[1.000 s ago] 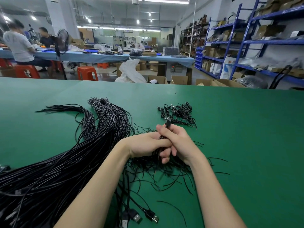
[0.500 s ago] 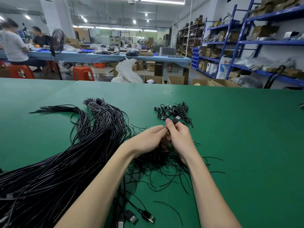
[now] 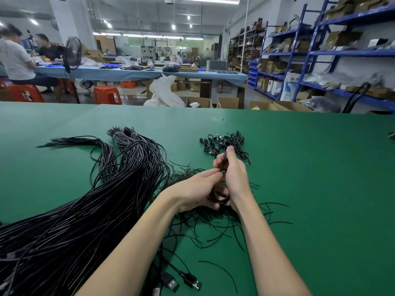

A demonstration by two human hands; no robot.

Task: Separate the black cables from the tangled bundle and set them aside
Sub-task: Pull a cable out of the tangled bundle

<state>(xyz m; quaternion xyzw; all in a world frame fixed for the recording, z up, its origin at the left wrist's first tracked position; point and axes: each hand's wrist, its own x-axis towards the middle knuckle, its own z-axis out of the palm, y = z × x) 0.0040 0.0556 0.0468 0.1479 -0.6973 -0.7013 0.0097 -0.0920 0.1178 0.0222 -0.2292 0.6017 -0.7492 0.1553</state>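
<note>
A thick bundle of long black cables (image 3: 89,212) sweeps across the green table (image 3: 320,189) from the near left to the far middle. Beside it my left hand (image 3: 196,190) pinches a thin black cable (image 3: 220,197) that is coiled into a small loop between my hands. My right hand (image 3: 234,174) pinches the same cable's plug end upright between thumb and forefinger. Loose black wire offcuts (image 3: 224,227) lie scattered under and around my wrists. A small pile of coiled short cables (image 3: 224,143) sits just beyond my right hand.
Black USB plugs (image 3: 183,282) lie at the near edge between my forearms. The green table's right half holds only a small dark item (image 3: 392,135) at its right edge. Beyond the table are cardboard boxes, blue shelving, and two seated people at another bench.
My hands have moved slightly away from me toward the small pile. The right hand has lifted the plug end higher, and the cable between my hands now forms a visible loop.
</note>
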